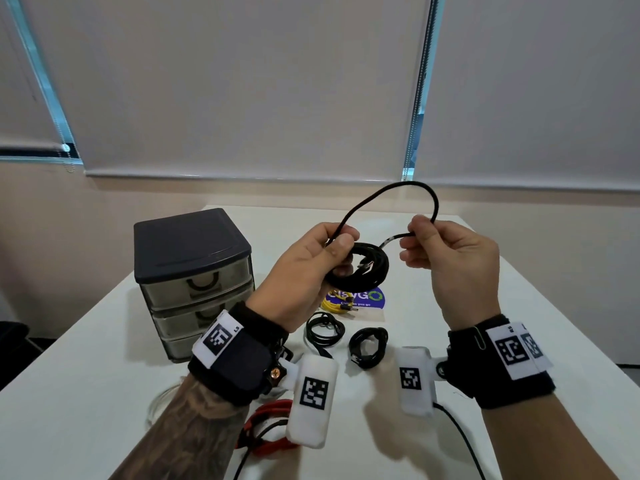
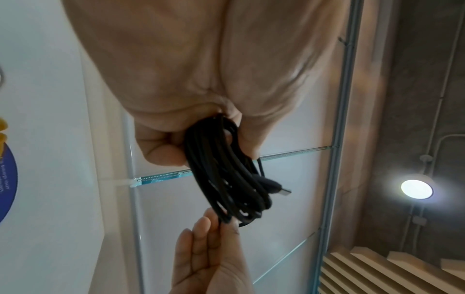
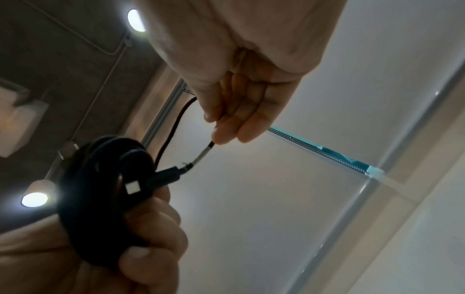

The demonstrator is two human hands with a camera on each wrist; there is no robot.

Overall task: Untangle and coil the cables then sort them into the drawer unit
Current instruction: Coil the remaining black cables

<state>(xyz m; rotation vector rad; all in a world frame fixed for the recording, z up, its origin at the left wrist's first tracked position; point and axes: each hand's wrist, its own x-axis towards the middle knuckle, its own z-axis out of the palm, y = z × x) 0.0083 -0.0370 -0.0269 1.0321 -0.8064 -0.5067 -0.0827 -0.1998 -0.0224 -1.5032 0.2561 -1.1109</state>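
Observation:
My left hand [image 1: 322,258] holds a coiled black cable [image 1: 360,268] above the table, fingers and thumb curled round the loops [image 2: 226,179]. A loose length of the same cable arches up [image 1: 398,192] and over to my right hand [image 1: 436,251], which pinches it near its free end between thumb and fingers [image 3: 216,127]. A USB plug [image 3: 133,188] sticks out of the coil. The dark grey drawer unit [image 1: 194,271] with three translucent drawers stands at the left, all drawers shut.
On the white table [image 1: 519,306] lie two small coiled black cables [image 1: 323,329] [image 1: 367,346], a yellow cable [image 1: 337,304] on a blue sticker [image 1: 370,297], and a red cable [image 1: 266,427] near the front. A glass jar [image 1: 162,403] sits front left.

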